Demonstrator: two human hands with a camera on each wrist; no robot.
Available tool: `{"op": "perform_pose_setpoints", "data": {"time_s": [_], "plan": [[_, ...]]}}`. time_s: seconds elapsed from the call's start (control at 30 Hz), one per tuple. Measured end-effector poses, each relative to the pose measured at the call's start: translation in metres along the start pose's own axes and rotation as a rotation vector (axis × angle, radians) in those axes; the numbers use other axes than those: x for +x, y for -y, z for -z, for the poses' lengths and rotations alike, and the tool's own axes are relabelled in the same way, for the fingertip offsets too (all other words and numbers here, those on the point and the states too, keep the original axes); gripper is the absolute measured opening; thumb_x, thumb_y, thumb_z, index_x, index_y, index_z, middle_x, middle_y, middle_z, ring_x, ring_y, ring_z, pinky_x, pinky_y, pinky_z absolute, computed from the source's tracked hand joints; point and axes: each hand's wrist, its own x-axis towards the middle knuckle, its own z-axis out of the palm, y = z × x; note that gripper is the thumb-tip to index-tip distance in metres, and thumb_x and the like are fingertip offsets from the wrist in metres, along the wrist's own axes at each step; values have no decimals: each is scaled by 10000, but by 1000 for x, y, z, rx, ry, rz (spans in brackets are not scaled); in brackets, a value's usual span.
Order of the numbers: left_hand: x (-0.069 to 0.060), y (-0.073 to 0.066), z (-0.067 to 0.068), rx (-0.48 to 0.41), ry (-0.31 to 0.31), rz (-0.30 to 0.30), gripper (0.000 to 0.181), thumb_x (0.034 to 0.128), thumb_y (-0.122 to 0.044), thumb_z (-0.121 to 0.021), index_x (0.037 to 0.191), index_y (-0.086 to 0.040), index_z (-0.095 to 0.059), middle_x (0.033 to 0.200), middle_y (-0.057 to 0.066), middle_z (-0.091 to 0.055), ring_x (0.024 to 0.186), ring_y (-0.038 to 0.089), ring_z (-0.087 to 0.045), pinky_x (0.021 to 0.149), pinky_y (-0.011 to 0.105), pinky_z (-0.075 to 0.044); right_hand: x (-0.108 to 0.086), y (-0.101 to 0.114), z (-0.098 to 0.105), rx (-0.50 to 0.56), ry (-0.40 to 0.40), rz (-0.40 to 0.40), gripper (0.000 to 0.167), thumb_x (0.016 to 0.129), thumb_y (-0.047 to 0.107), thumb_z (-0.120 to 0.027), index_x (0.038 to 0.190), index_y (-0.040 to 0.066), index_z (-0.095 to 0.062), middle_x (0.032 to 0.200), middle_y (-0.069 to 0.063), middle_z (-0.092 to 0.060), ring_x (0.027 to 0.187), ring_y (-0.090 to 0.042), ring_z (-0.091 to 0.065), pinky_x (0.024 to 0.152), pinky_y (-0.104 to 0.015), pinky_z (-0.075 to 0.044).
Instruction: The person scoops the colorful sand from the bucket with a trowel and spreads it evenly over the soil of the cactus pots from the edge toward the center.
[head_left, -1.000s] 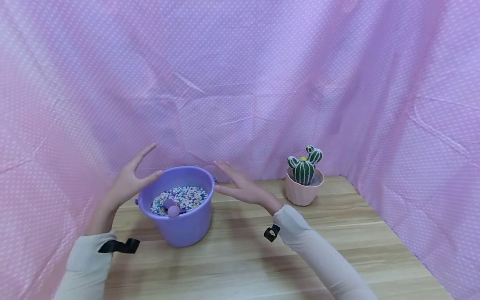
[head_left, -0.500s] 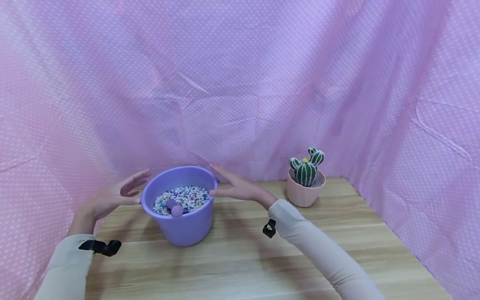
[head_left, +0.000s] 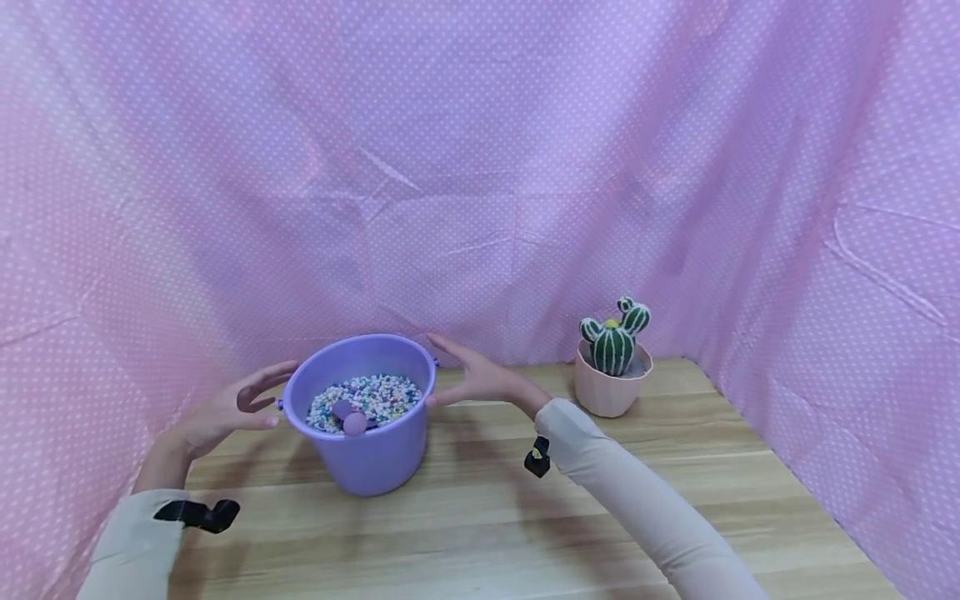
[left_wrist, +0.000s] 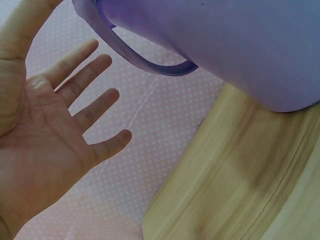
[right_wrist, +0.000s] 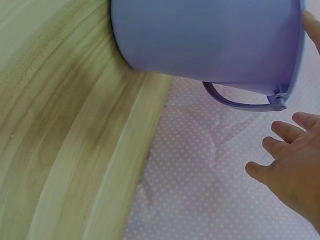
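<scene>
Sitting on the wooden table (head_left: 480, 533), a bit left of the middle of the head view, was a purple bucket (head_left: 371, 467). Inside lay tiny coloured beads (head_left: 384, 392), with a round-ended purple thing (head_left: 355, 423) on top. The left hand (head_left: 213, 419) was just beside the bucket, at the lower left, its fingers spread out. The right hand (head_left: 487, 382) was at the bucket's other side, near the middle, fingers spread too; I could not tell if its thumb touched the bucket. Toward the right of the frame, a green cactus (head_left: 613, 350) stood in a pink pot (head_left: 606, 394). Pink dotted cloth (head_left: 480, 167) hung behind.
</scene>
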Motion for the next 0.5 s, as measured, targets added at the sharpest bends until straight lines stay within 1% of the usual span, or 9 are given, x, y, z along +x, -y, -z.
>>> {"op": "perform_pose_setpoints", "data": {"time_s": [0.13,0.27,0.4,0.5], "plan": [[1,-4,-2,14,0,9,766,897,45,-657,1577,-14,-308,1551,-123,-462,1370,-126,-389,1036,93,-389,-1,-1,-1,-2,-6,-2,1102,773,314,-886,1640,274,-208,1706,8,-221,1574,-258,-218,1250,-582,-232],[3,-7,-2,10,8,7,753,906,27,-669,1572,-13,-321,1537,-125,-481,1356,-130,-398,1028,92,-387,1,-1,-2,-15,-2,-8,1058,785,314,-875,1633,246,-244,1698,-1,-251,1567,-259,-243,1248,-575,-247],[5,-6,-2,14,15,1,747,909,40,-659,1571,0,-315,1536,-124,-485,1343,-140,-408,1025,92,-384,0,0,-2,-11,6,-24,1005,797,319,-864,1619,234,-291,1690,-23,-274,1565,-277,-246,1232,-615,-252],[7,-4,-3,21,21,2,747,909,46,-661,1569,12,-313,1541,-128,-487,1343,-147,-408,1035,90,-384,-4,0,-2,3,18,-28,974,809,320,-854,1612,226,-311,1679,-43,-299,1552,-296,-280,1215,-643,-264]]}}
